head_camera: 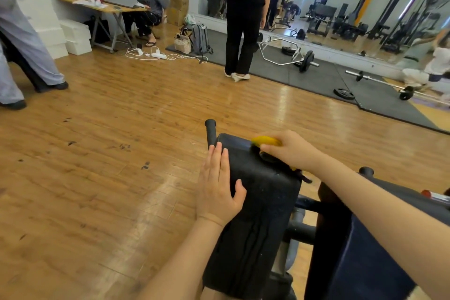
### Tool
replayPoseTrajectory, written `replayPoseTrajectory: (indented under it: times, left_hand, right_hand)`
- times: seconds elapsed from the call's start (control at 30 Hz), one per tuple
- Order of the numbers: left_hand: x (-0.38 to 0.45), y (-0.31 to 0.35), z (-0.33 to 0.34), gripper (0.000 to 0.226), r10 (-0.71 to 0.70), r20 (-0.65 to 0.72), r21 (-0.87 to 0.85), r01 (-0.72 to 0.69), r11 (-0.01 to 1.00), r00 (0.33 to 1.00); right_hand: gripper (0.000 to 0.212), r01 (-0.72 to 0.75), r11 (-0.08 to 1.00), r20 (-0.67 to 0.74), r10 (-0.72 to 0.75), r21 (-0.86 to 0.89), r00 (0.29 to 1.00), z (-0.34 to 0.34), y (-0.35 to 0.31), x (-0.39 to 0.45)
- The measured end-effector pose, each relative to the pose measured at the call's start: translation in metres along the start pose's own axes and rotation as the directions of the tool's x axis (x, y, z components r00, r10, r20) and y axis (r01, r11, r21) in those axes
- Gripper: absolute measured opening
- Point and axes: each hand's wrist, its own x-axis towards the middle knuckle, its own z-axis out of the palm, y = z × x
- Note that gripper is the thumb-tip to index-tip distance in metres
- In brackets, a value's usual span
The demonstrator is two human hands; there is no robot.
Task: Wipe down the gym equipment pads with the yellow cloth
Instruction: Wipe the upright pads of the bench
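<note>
A long black pad (258, 204) of a gym machine runs from the bottom centre up to mid-frame. My left hand (218, 185) lies flat on the pad's left edge, fingers straight, thumb on the top face. My right hand (289, 150) presses the yellow cloth (266, 141) onto the pad's far right corner, and only a bunched yellow fold shows past my fingers. A second dark pad (360, 258) stands at the lower right, under my right forearm.
A black handle post (210, 130) sticks up at the pad's far left corner. A person in black (246, 14) stands ahead on the wood floor; others are at the left and at a folding table (102, 7). Barbells (304, 61) lie on mats by the mirror.
</note>
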Motion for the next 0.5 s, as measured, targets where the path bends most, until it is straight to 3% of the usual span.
replayPoseTrajectory:
  times: [0.07, 0.17, 0.27, 0.37, 0.5]
  left_hand:
    - [0.0, 0.001, -0.001, 0.067, -0.014, 0.015, -0.006, 0.014, 1.0, 1.0]
    - [0.001, 0.001, -0.002, 0.067, -0.031, 0.028, 0.001, 0.031, 1.0, 0.999]
    - [0.001, 0.0, -0.002, 0.067, -0.022, 0.035, -0.008, 0.023, 1.0, 0.999]
    - [0.0, 0.001, -0.003, 0.066, -0.018, 0.034, -0.018, 0.018, 1.0, 0.999]
    - [0.0, 0.001, -0.003, 0.066, -0.032, 0.039, -0.026, 0.033, 0.999, 0.999]
  right_hand:
    - [0.03, 0.03, 0.995, 0.024, -0.033, 0.097, 0.999, 0.01, -0.025, 0.022]
    - [0.056, 0.036, 0.999, 0.099, -0.036, 0.0, 0.994, 0.027, -0.046, 0.052]
    - [0.048, -0.053, 0.997, 0.097, 0.058, -0.059, 0.994, 0.02, -0.027, 0.054]
    - [0.03, -0.059, 0.996, 0.03, 0.061, -0.074, 0.998, 0.005, 0.008, 0.022]
    - [0.03, -0.007, 0.998, -0.167, -0.005, -0.067, 0.986, 0.006, 0.021, -0.013]
